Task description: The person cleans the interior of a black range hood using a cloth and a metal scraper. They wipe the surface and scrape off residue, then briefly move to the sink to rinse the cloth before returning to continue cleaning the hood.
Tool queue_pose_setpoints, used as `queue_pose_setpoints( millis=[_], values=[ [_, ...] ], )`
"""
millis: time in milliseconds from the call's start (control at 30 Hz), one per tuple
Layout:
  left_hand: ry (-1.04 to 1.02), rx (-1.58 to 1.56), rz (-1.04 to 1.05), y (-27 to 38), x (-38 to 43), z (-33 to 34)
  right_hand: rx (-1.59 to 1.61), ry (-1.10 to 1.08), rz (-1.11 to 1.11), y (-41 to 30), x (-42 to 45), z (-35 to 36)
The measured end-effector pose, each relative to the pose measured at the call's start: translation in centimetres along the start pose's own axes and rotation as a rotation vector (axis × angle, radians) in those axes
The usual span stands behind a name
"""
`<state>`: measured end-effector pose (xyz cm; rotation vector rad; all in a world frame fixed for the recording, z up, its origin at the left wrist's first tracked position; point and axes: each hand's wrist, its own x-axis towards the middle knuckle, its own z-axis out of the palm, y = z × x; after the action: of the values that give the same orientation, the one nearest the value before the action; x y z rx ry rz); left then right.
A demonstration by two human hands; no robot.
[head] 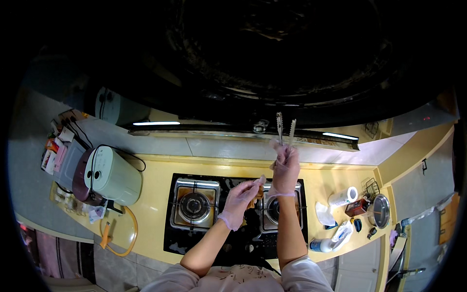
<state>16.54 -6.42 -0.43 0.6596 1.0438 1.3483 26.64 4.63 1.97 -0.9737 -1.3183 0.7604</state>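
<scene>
My right hand (286,166), in a clear plastic glove, is raised over the right burner and closed around metal tongs (280,127), whose toothed arms point up towards the dark range hood (233,132). Lower and to the left, my gloved left hand (240,200) holds a crumpled brown cloth (258,193), partly hidden by the fingers. Below both hands lies a black two-burner gas hob (233,248), wet with droplets and whitish smears. The left burner (194,206) shows fully, with brown stains in its tray; the right burner (273,210) is partly covered by my right forearm.
On the left of the yellow counter (155,197) stand a pale green air fryer (122,177), a purple appliance (82,179) and a looped yellow hose (135,230). To the right are a paper roll (343,196), a spray bottle (323,245), a dark red box (356,207) and a metal bowl (381,211).
</scene>
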Motion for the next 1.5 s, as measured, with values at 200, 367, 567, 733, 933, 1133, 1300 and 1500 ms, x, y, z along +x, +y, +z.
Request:
queue_pose_setpoints(
  millis=[200, 367, 567, 733, 933, 1133, 1300, 1500],
  values=[
    [0.004, -0.012, 0.038, -0.4, 0.1, -0.6, -0.021, -0.045, -0.001, -1.2, -0.5, 0.6],
    [-0.011, 0.006, 0.056, -0.9, 0.5, -1.3, -0.049, -0.002, -0.05, -1.9, -0.7, 0.9],
    [-0.041, -0.043, 0.051, -1.1, 0.8, -1.5, -0.161, 0.045, -0.202, -2.8, -0.7, 1.3],
    [0.018, -0.032, 0.057, -1.4, 1.0, -1.9, -0.155, 0.046, -0.208, -2.0, -0.8, 1.4],
    [0.039, -0.011, 0.005, -1.1, 0.7, -1.9, -0.161, 0.051, -0.2, -2.5, -0.7, 1.6],
    [0.012, 0.006, -0.024, -1.2, 1.0, -2.0, -0.223, 0.044, -0.216, -3.1, -0.6, 1.6],
    [0.002, -0.009, 0.059, -2.1, 1.5, -1.9, -0.311, 0.04, -0.208, -3.0, -0.4, 1.3],
    [-0.018, 0.056, 0.058, -2.1, 1.7, -1.6, -0.337, 0.004, -0.212, -3.0, 0.0, 0.9]
  ],
)
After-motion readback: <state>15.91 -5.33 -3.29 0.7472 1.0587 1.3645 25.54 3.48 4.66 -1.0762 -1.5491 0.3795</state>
